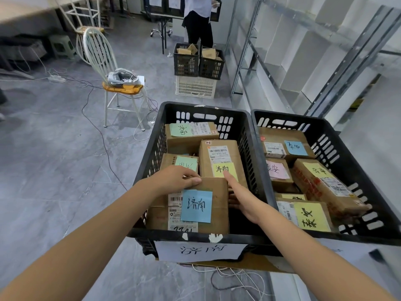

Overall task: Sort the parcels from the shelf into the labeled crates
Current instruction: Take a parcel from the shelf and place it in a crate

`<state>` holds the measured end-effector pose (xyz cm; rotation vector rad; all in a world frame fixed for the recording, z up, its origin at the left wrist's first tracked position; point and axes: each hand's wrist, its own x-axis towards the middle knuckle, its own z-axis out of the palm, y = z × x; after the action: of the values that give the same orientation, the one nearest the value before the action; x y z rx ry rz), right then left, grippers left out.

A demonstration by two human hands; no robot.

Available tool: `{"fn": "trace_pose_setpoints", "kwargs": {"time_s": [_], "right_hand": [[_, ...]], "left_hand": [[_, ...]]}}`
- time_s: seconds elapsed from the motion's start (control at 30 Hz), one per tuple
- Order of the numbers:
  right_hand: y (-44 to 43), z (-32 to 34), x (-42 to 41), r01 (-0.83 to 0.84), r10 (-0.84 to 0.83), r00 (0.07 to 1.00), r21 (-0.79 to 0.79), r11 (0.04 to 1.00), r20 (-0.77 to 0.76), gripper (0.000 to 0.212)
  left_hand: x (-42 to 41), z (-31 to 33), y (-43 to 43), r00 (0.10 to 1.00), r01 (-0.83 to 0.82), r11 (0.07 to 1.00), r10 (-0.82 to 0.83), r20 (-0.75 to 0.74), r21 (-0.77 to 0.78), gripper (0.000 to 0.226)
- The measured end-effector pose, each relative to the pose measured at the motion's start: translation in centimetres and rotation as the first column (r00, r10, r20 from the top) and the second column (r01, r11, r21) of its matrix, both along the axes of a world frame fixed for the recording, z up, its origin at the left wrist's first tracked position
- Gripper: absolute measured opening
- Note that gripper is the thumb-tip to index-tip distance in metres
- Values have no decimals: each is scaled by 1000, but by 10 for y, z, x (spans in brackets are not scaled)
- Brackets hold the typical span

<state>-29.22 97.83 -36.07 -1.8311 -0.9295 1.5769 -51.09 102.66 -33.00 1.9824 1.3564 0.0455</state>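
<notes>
Two black crates stand side by side in front of me. The left crate [149,161] carries a white paper label on its front wall and holds several cardboard parcels with sticky notes. A brown parcel with a blue note [217,205] sits at its near end. My left hand [175,179] grips this parcel's far left corner, thumb on top. My right hand [243,198] lies flat against the parcel's right side, fingers stretched out. The right crate [347,148] holds several parcels with yellow, pink and blue notes.
A metal shelf rack [325,61] runs along the right. A white chair [108,68] with gear on its seat stands at left, with cables across the grey floor. Farther back, two black crates [198,61] of parcels sit on a white crate, beside a standing person [199,20].
</notes>
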Motion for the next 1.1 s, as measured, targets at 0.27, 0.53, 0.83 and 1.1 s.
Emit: {"fn": "trace_pose_setpoints", "kwargs": {"time_s": [0.27,0.53,0.83,1.1], "right_hand": [[2,-8,-2,312,-298,944,97,945,-139,31],[-2,0,-3,36,-38,999,70,997,35,61],[2,-4,-9,-81,74,994,85,993,81,80],[-3,-6,-5,-148,149,989,-36,988,22,96]], "left_hand": [[-5,-2,2,999,23,1000,-22,31,-15,38],[0,-5,4,1000,19,1000,-19,4,-12,37],[2,-11,5,995,-46,993,56,-83,112,47],[-1,-10,10,996,-29,998,34,-83,52,44]]}}
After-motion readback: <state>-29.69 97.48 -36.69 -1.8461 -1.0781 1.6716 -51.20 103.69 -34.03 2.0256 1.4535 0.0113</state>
